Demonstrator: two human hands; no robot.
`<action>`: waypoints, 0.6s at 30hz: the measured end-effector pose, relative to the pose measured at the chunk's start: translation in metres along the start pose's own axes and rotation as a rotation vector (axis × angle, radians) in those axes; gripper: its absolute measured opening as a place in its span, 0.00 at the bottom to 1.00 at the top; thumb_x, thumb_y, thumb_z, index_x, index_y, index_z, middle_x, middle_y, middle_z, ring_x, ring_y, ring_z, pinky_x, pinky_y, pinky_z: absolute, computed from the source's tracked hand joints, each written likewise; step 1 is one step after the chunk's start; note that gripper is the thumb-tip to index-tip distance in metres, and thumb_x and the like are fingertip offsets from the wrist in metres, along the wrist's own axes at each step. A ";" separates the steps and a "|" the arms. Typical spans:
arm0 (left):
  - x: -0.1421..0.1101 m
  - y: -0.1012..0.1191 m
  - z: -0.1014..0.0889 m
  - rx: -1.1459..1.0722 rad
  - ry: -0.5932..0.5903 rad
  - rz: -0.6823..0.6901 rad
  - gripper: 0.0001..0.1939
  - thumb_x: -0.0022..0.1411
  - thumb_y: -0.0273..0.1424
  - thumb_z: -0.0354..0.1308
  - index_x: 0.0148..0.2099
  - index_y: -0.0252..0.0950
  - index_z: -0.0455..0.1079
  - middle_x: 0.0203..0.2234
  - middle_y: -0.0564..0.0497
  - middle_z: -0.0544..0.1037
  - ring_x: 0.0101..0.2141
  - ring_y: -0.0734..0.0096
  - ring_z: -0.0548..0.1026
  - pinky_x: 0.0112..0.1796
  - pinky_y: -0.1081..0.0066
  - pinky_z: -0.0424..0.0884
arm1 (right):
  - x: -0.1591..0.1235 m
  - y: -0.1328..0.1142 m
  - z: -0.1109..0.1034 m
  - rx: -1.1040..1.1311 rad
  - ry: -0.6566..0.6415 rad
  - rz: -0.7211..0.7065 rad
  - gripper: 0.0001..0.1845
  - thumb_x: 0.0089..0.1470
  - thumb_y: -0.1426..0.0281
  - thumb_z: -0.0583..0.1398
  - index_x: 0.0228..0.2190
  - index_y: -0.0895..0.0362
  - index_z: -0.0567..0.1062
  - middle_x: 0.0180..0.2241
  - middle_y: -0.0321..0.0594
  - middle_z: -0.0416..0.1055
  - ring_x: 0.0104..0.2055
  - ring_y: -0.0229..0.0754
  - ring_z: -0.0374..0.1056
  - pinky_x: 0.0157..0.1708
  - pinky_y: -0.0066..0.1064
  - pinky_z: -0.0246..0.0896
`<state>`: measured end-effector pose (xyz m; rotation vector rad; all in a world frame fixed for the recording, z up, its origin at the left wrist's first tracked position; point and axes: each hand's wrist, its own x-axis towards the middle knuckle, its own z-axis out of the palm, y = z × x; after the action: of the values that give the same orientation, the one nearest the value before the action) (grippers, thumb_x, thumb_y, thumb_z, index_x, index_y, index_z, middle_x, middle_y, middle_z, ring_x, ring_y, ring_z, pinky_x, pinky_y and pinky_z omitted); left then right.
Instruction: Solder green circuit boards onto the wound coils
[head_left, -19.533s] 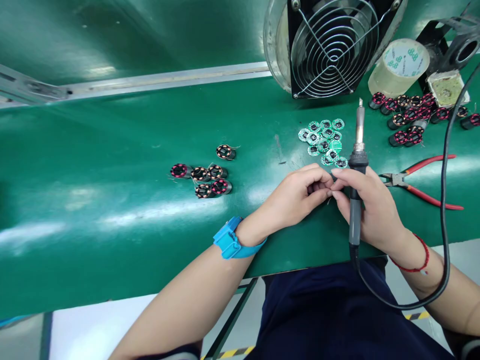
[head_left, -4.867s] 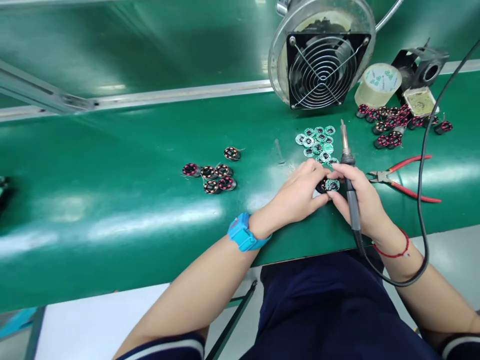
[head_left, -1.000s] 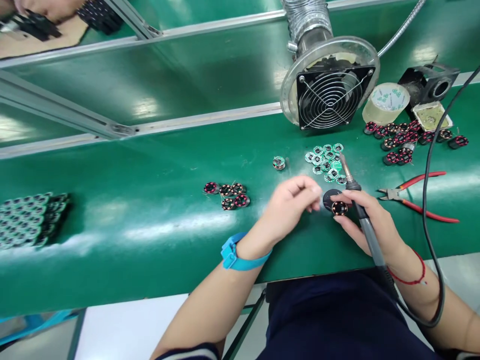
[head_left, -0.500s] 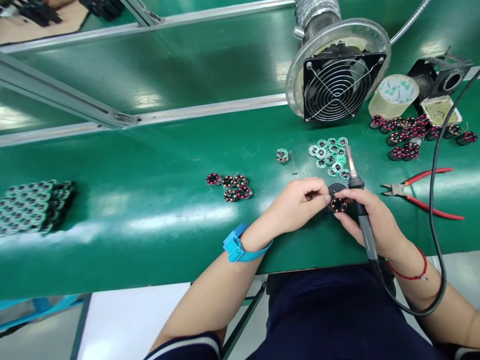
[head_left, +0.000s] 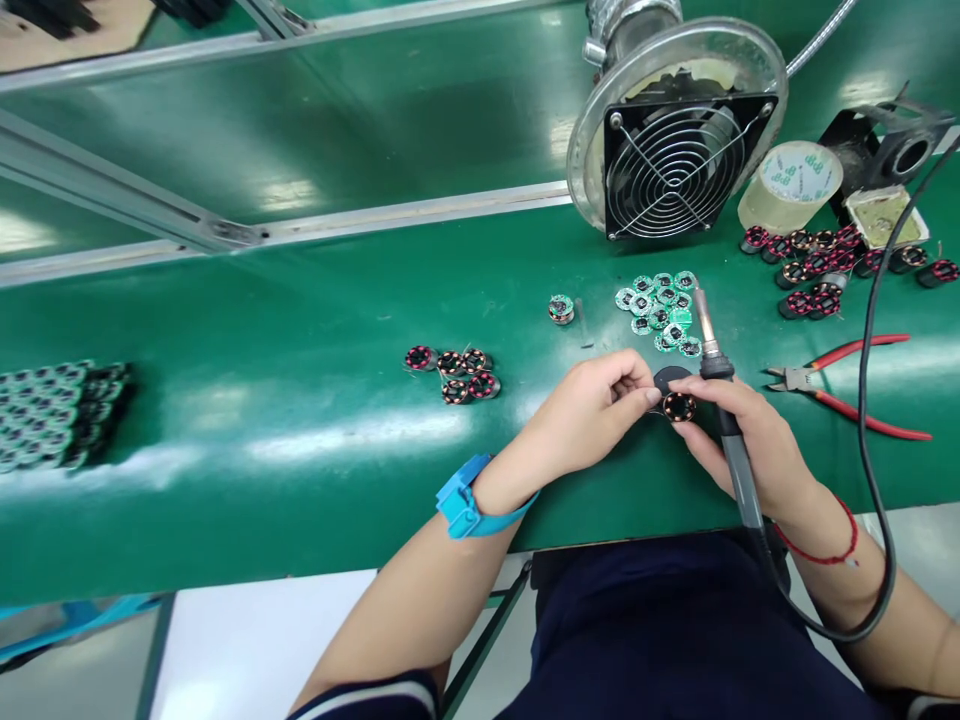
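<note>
Near the edge of the green table (head_left: 247, 330), the hands are close together, almost meeting over a small round coil (head_left: 679, 407). The right hand (head_left: 754, 440) grips a soldering iron (head_left: 733, 430) and also seems to pinch the coil between its thumb and fingers. The iron's long axis slants up across the hand, with the tip (head_left: 702, 310) pointing away from the person and slightly left. The coil, banded in copper and red, is round with no long axis of its own, and lies just ahead of the right hand, on the side facing the left. A flat black disc (head_left: 670, 378) sits just beyond it, touching or overlapping it — the view does not settle which. The left hand (head_left: 592, 405) is curled, its fingertips just short of the disc; whether they grip anything is too fine to tell. Beyond the iron's tip lies a pile of green boards (head_left: 656, 310), with a lone board-topped coil (head_left: 561, 310) to their left. More coils sit in a cluster (head_left: 452, 375) further left and in a row (head_left: 821, 265) to the right — red-handled pliers (head_left: 847, 385) lie just below that row, right of the hands.
</note>
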<state>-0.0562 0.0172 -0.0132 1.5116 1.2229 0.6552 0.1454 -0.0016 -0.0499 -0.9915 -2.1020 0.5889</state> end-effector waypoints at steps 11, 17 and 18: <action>0.000 0.007 0.010 -0.343 -0.070 -0.166 0.08 0.59 0.34 0.57 0.32 0.34 0.64 0.21 0.57 0.65 0.24 0.79 0.63 0.25 0.75 0.59 | 0.003 0.001 0.000 -0.015 0.143 -0.083 0.33 0.51 0.79 0.64 0.56 0.51 0.62 0.46 0.45 0.75 0.47 0.46 0.74 0.45 0.42 0.74; -0.005 0.010 0.011 -0.346 -0.030 -0.204 0.09 0.56 0.32 0.57 0.27 0.35 0.62 0.18 0.58 0.63 0.21 0.80 0.59 0.23 0.75 0.55 | 0.002 -0.002 -0.001 -0.118 0.159 -0.043 0.33 0.52 0.77 0.64 0.56 0.49 0.61 0.44 0.44 0.76 0.45 0.48 0.74 0.42 0.44 0.73; -0.005 0.010 0.008 -0.347 0.025 -0.185 0.08 0.55 0.31 0.57 0.27 0.35 0.62 0.18 0.58 0.64 0.21 0.80 0.60 0.23 0.75 0.55 | 0.002 -0.002 -0.001 -0.123 0.168 -0.031 0.32 0.53 0.77 0.64 0.56 0.48 0.61 0.45 0.43 0.76 0.45 0.48 0.74 0.42 0.44 0.73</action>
<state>-0.0477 0.0098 -0.0053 1.0930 1.1815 0.7213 0.1443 -0.0009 -0.0469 -1.0375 -2.0189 0.3518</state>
